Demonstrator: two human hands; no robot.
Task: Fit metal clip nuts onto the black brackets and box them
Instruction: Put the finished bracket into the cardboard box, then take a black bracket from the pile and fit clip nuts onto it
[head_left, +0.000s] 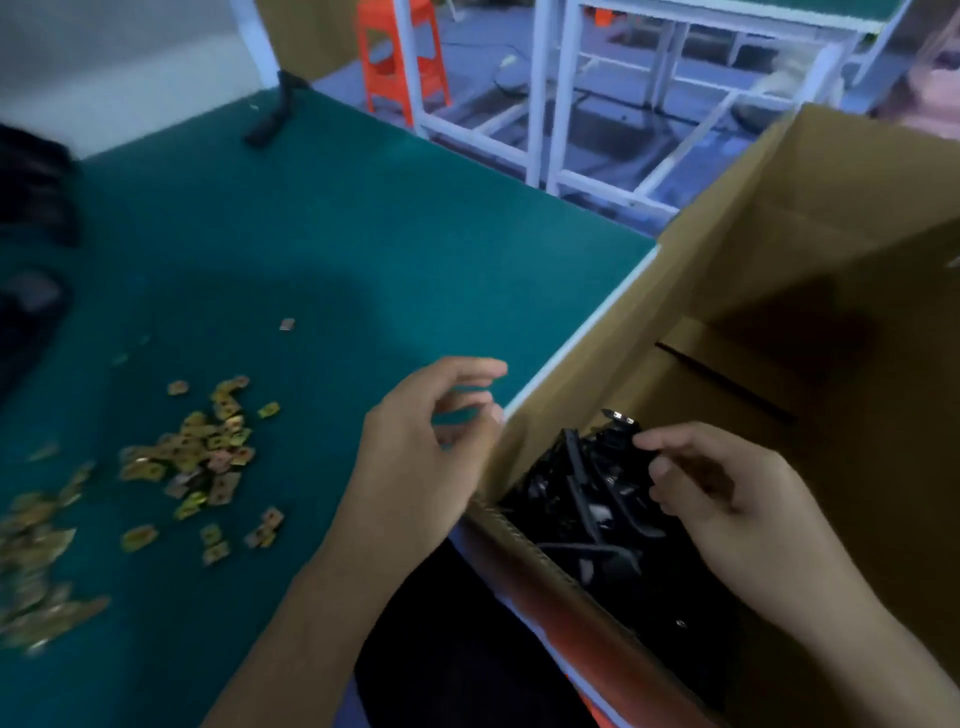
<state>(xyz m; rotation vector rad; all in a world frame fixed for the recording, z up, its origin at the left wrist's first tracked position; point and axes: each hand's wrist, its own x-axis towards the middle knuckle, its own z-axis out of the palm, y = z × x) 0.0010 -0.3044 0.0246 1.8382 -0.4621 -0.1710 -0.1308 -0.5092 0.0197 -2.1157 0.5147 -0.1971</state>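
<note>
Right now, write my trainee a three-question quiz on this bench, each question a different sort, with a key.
1. True or false: the black brackets lie inside the cardboard box.
2. Which hand is down in the box, over the brackets?
3. The loose clip nuts lie: A inside the box; B on the green table; C on the box's rim.
Key: 1 true; 2 the right hand; 3 B.
</note>
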